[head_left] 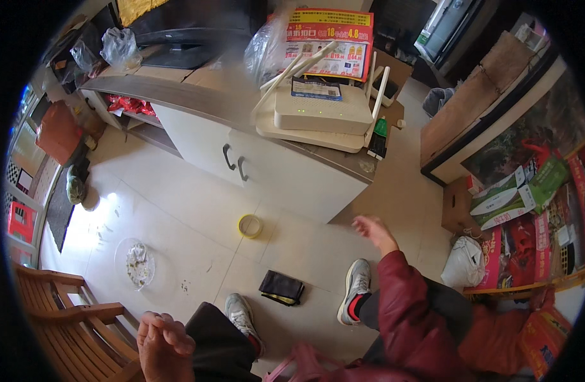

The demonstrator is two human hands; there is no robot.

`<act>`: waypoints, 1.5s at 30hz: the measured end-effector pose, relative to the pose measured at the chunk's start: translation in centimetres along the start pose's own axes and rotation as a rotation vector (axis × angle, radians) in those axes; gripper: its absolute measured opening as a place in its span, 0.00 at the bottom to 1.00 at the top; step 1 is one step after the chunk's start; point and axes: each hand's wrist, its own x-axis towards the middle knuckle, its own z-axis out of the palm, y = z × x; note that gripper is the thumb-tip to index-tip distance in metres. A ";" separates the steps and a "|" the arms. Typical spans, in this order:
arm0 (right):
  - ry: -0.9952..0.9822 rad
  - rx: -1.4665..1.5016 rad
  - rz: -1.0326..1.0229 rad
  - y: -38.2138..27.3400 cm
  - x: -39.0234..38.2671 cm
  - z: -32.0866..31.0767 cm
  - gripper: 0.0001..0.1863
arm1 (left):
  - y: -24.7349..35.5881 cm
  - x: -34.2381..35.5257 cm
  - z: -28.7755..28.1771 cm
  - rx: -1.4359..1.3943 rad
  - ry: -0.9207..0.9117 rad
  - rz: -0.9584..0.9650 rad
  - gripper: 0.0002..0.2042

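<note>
Reading a clock from the middle of my view, my left hand (167,344) is nearest, at seven, its fingers curled in; I cannot tell whether they close on anything. My right hand (375,233) at four is loosely unfolded, nothing visible in it, above the floor (171,197). At six, between my shoes (355,288), lies a folded dark bundle (281,286), touched by neither hand; beyond it, toward half past seven, a yellow tape roll (250,236) lies flat. I judge this a pause between grips; picking up either would call for bending down, fingers spread. Farther off, the white cabinet (292,181) at twelve carries a pale router (318,116) toward one.
</note>
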 end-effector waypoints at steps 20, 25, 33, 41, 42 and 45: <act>0.587 -0.495 -1.000 -31.7 6.5 0.7 0.08 | -0.2 0.3 0.8 0.041 -0.055 -0.123 0.09; 0.865 -0.763 -0.895 -32.7 5.4 1.1 0.09 | -0.4 0.4 1.3 0.073 -0.081 -0.147 0.08; 0.190 -0.166 -1.403 -20.6 -5.7 12.5 0.22 | 0.8 -0.6 -0.7 -0.125 0.046 0.010 0.10; -0.255 -1.135 -0.778 -2.2 2.0 33.1 0.38 | 1.6 0.0 -0.6 -0.115 0.100 -0.063 0.08; -0.226 -1.213 -0.758 -1.0 3.2 35.0 0.46 | 1.9 -0.2 -0.5 -0.077 0.107 -0.079 0.08; -0.298 -1.354 -0.632 1.2 5.1 39.8 0.57 | 1.9 -0.7 -0.2 -0.037 0.195 -0.024 0.08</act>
